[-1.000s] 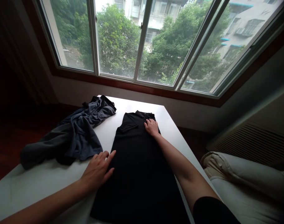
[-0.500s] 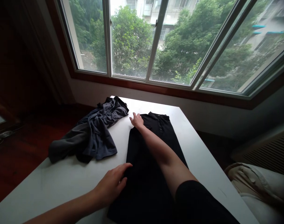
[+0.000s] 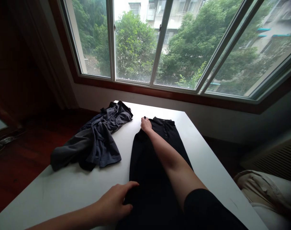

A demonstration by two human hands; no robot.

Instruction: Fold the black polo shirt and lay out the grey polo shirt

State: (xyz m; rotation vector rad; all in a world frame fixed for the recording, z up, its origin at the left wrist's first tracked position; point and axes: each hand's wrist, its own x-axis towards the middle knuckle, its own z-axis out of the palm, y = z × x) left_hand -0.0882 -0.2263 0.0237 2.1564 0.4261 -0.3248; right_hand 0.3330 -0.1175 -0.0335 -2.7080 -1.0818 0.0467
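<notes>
A black shirt (image 3: 157,166) lies lengthwise on the white table (image 3: 71,185), folded into a narrow strip with its collar toward the window. My right hand (image 3: 145,124) reaches across it to the far left corner beside the collar, fingers closed on the fabric edge. My left hand (image 3: 116,199) is at the near left edge of the same shirt, fingers and thumb curled around the hem. My right forearm lies over the middle of the shirt and hides part of it.
A crumpled grey shirt (image 3: 95,140) lies on the table's left half, hanging slightly over the left edge. A large window (image 3: 160,44) runs along the far wall. A pale cushion (image 3: 265,191) sits at the lower right, and dark wooden floor lies to the left.
My right hand went from the collar to the shirt's far left corner and closed on it. My left hand slid nearer along the left edge and curled onto the fabric.
</notes>
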